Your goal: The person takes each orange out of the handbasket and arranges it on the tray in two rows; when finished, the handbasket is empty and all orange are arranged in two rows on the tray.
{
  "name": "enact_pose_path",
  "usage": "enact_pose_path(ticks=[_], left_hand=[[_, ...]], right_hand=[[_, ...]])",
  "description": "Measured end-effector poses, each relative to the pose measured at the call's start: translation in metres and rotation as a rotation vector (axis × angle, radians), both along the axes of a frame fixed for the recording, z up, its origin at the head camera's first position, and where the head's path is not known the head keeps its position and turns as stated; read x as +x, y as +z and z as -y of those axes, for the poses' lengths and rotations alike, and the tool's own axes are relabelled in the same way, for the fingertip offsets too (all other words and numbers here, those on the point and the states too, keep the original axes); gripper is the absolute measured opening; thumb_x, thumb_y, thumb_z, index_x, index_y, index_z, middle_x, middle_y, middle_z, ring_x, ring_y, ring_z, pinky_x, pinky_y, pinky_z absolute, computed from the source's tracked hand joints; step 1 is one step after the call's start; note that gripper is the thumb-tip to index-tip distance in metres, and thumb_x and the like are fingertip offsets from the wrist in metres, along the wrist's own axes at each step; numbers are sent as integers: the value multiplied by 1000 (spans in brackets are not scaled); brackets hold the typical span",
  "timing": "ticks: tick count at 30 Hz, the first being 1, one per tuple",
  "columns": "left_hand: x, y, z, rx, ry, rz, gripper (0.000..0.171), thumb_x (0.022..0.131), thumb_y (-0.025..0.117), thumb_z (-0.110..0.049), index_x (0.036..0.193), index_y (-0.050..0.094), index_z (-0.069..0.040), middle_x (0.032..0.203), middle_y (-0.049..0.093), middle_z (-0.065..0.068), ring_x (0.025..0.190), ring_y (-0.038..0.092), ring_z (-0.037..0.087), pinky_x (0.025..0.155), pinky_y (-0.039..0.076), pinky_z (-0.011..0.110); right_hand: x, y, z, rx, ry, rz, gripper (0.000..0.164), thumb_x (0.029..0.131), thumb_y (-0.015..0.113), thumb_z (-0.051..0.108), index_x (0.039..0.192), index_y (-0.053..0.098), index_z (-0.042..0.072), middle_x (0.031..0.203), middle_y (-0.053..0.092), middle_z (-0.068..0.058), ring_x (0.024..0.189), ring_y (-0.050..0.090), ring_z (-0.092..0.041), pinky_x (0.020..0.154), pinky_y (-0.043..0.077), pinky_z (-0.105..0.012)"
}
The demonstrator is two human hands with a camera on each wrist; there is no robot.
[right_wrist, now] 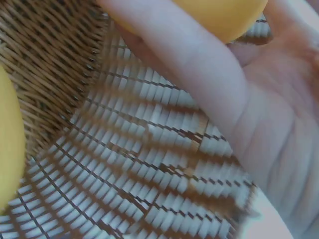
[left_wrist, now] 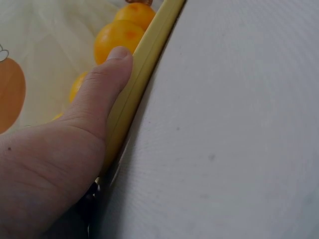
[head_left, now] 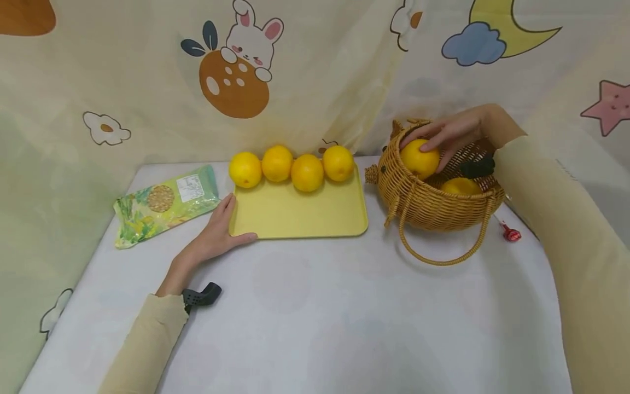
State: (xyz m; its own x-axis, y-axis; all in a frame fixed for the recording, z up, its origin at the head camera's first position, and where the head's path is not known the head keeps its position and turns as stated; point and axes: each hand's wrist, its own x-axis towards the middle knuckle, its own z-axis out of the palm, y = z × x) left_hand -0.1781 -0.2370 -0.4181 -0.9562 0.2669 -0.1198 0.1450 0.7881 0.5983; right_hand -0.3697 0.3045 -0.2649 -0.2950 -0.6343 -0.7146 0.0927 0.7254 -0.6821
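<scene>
Straight-fingered left hand (head_left: 215,230) touches tray (head_left: 299,216) at eight o'clock; right hand (head_left: 456,130) grips orange (head_left: 416,164) at two: lift clear of pig basket (head_left: 425,205).

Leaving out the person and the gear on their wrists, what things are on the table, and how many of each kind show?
Yellow tray: 1
Wicker basket: 1
Oranges: 6 (4 on the tray, 2 in the basket)
Packet: 1
Red lollipop: 1
Total: 10

Round yellow orange (head_left: 418,161) gripped in right hand (head_left: 458,131), wicker basket (head_left: 423,208) around it; flat yellow tray (head_left: 300,216), corner touching left hand (head_left: 219,230).
</scene>
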Motion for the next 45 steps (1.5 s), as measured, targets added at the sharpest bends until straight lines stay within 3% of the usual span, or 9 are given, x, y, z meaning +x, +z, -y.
enact_pose_path(ticks=[7, 13, 16, 22, 30, 35, 45], left_hand=[[-1, 4, 3, 6, 1, -19, 118, 81, 71, -55, 156, -8, -8, 164, -12, 14, 151, 0, 38, 120, 11, 59], [0, 3, 4, 2, 1, -7, 118, 82, 70, -55, 155, -8, -8, 164, -12, 13, 151, -1, 37, 120, 11, 59], [1, 3, 5, 3, 1, -2, 118, 82, 70, -56, 156, -9, -10, 164, -13, 12, 151, -2, 37, 120, 10, 59], [1, 3, 6, 4, 2, -20, 117, 82, 71, -53, 155, -8, -8, 164, -11, 14, 151, -1, 38, 120, 10, 59], [1, 0, 1, 13, -6, -13, 117, 82, 72, -52, 155, -7, -5, 163, -10, 17, 151, -1, 39, 120, 10, 59], [0, -1, -2, 15, -6, -21, 117, 82, 72, -51, 155, -6, -5, 164, -8, 16, 151, 1, 38, 120, 11, 58], [0, 0, -2, 10, -8, -15, 117, 82, 71, -53, 155, -7, -6, 164, -10, 15, 151, 0, 38, 120, 11, 59]], right_hand=[[19, 29, -21, -76, -31, -146, 48, 104, 40, 14, 149, 28, 27, 137, 35, -6, 118, 56, -27, 100, 46, -57], [33, 46, -28, -315, -69, -320, 48, 101, 41, 3, 145, 31, 21, 130, 46, -6, 108, 62, -23, 88, 56, -48], [42, 56, -16, -452, -26, -363, 51, 99, 43, -2, 145, 31, 15, 129, 48, -10, 105, 62, -25, 85, 58, -43], [65, 63, 38, -553, 20, -466, 56, 96, 47, -6, 146, 33, 15, 130, 50, -13, 102, 59, -24, 83, 59, -31], [70, 49, 98, -579, 87, -407, 55, 97, 49, -4, 145, 35, 20, 135, 46, -14, 104, 58, -30, 84, 59, -39], [65, 41, 113, -573, 80, -395, 53, 97, 53, 3, 144, 37, 21, 135, 48, -13, 105, 59, -31, 83, 59, -40], [55, 30, 139, -693, 128, -372, 52, 96, 56, 7, 144, 40, 19, 133, 48, -15, 108, 53, -29, 86, 56, -33]])
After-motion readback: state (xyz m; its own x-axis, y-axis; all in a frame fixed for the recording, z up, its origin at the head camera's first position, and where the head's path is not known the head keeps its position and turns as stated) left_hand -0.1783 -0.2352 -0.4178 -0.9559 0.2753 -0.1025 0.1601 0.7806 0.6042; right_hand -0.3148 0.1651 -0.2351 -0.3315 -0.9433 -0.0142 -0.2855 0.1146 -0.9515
